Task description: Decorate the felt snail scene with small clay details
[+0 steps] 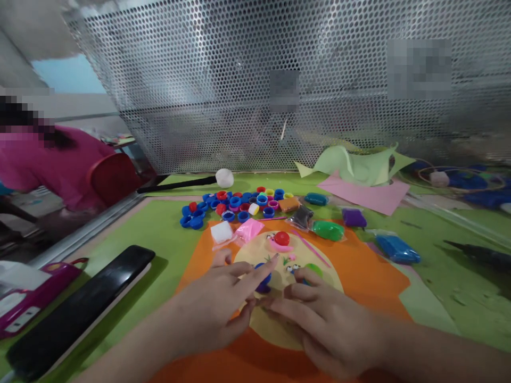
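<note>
Flat yellow disc point(275, 334) on orange paper point(361, 266), glossy rounded red cap point(281, 239) and blue cap point(263, 286) on disc, left hand point(225, 290) at disc, fingers partly spread, right hand point(323, 314) opposite, fingers curled, grips indeterminate, clear pouches containing green clay point(327, 230) and blue clay point(397, 249), hollow plastic caps point(235, 202) beyond.

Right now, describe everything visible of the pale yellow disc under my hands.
The pale yellow disc looks like paper or thin foam and lies flat on an orange sheet. Near its far edge sits a red piece on a pink base; nearer are a blue piece and a green piece. A thin pink strip lies at its far right. The left hand and right hand hide parts of it; contact is unclear.
</note>
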`<action>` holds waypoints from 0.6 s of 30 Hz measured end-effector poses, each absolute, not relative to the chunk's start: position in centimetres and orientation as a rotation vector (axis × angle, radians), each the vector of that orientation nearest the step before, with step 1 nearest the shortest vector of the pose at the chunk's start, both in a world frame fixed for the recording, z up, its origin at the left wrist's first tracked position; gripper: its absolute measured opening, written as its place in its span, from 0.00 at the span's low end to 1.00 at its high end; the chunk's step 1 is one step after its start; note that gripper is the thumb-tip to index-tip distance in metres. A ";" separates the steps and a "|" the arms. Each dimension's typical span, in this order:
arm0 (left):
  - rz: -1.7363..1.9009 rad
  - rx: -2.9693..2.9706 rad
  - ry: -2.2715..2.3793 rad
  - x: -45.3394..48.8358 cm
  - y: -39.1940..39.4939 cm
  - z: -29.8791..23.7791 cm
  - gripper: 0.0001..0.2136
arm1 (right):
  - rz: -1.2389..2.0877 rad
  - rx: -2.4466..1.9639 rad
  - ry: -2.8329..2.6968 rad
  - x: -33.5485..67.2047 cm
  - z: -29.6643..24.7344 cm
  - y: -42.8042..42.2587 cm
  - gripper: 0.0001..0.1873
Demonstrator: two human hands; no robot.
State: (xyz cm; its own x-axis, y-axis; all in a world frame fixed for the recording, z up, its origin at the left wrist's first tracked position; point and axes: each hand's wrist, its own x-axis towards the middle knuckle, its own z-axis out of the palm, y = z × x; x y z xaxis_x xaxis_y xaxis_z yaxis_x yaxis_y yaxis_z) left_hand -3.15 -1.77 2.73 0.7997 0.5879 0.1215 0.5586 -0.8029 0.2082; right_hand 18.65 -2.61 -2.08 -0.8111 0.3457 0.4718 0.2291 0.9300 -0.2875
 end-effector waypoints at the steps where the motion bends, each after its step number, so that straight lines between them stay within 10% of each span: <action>1: 0.272 2.829 0.906 -3.1 -1.8 2.7 0.33 | 0.301 -0.417 -2.557 18.7 -2.1 -2.6 0.27; 18: 0.242 2.798 0.933 -3.5 -1.5 1.7 0.27 | 0.248 -0.421 -2.583 18.7 -2.1 -2.2 0.27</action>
State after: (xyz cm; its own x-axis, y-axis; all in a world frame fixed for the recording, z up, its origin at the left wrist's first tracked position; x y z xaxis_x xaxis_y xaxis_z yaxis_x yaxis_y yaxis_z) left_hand -3.46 -1.54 1.73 0.7897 0.6060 0.0961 0.5764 -0.7864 0.2221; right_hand 18.74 -2.18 -2.11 -0.8234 0.3405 0.4540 0.2478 0.9354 -0.2522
